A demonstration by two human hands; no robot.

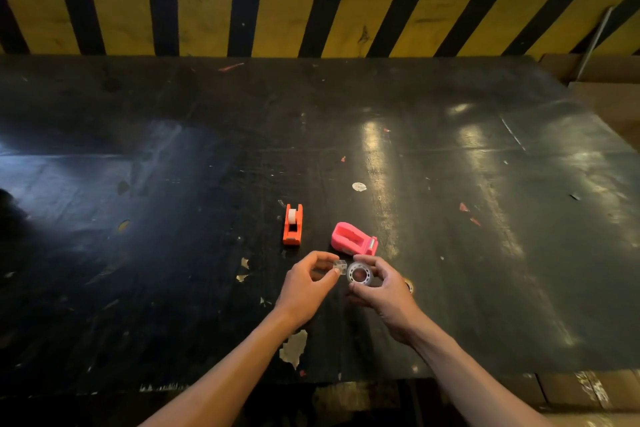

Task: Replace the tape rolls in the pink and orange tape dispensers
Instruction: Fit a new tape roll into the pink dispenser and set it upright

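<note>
**Hands with clear tape roll, in front of two dispensers**

Both forearms enter from the lower edge of the view and meet above the near middle of the dark table (173,253).

1. Right hand (382,291): fingers curled around a clear tape roll (359,274), gripping it by the rim. The roll is held on edge, above the table surface, with its open core facing the camera.
2. Left hand (306,284): thumb and forefinger pinched on a short free end of tape (340,266) that runs from the roll. The remaining fingers are loosely curled.
3. Pink dispenser (353,238): standing on the table just beyond the hands, slightly to the right. Its roll cavity faces up and holds no roll. The cutter end points right and toward the camera.
4. Orange dispenser (293,225): standing on the table to the left of the pink unit, apart from it. A white roll (292,215) is seated in its far end.
5. Table surface: worn, with flaked patches near the hands and a pale round spot (359,186) beyond the dispensers.
6. Background: a yellow-and-black striped barrier (311,19) runs along the far edge of the table.
</note>
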